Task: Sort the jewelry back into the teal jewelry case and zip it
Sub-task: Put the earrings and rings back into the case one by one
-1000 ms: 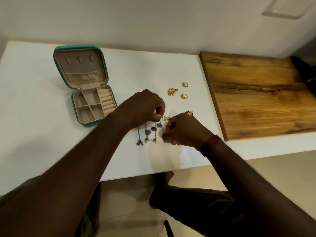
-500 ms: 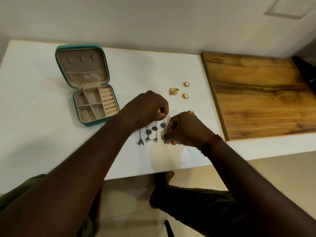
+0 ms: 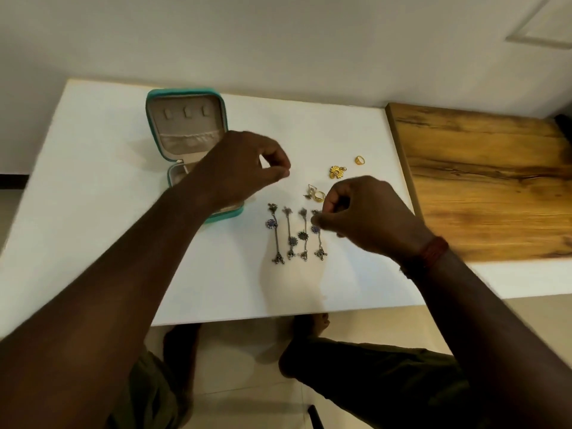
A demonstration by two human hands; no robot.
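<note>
Drop earrings (image 3: 271, 223) lengthwise toward person, left hand (image 3: 241, 168) and right hand (image 3: 365, 218) pinched, contents unclear

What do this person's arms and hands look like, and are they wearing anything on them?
Both forearms are bare to the frame's edge, with no sleeves in view. The right hand has a dark red thread band wound around its wrist. The left hand has a bare wrist: no watch or bracelet. No gloves; blur hides whether any rings are worn.
</note>
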